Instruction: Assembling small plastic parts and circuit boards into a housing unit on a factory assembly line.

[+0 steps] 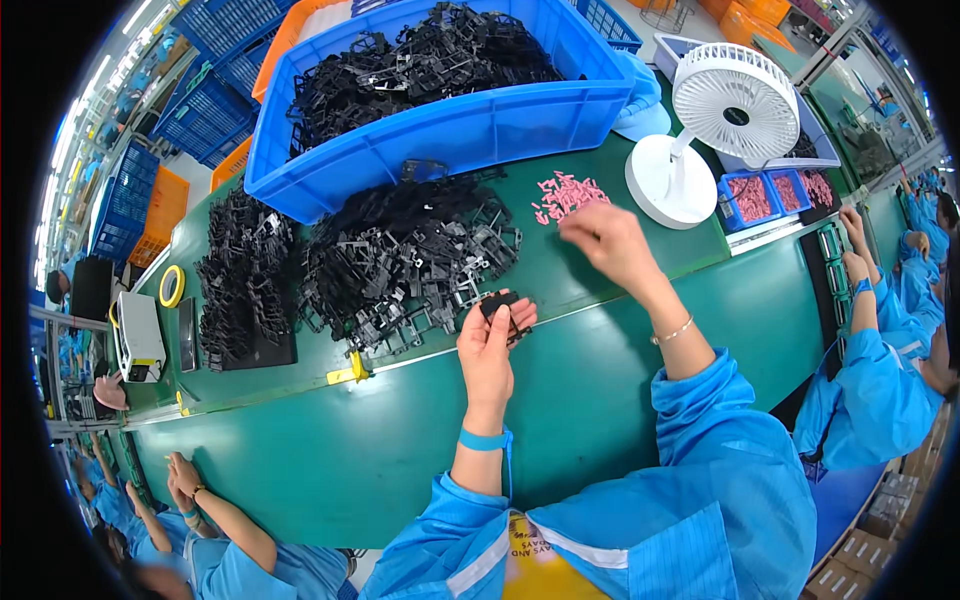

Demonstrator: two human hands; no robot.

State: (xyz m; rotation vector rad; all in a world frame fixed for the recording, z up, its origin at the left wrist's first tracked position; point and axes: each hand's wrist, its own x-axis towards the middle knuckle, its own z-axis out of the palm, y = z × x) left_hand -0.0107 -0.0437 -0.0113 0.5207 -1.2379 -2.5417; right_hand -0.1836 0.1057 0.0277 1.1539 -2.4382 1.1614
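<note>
My left hand (487,350) is closed around a small black plastic part (499,303), held between thumb and fingers above the green bench near the front of the black pile. Up and to the right, my right hand (615,243) hovers at the near edge of a heap of small pink pieces (566,194). Its fingertips are drawn together, and whatever they hold, if anything, is hidden. Left of the pink heap, loose black plastic frames (410,255) lie in a large pile. Further left, more black parts (243,280) stand in rows on a dark tray.
A big blue bin (450,130) full of black parts stands behind the piles. A white fan (670,185) and blue boxes of pink pieces (752,198) stand at the right. Yellow tape (172,286) lies far left. Co-workers (868,370) sit on both sides.
</note>
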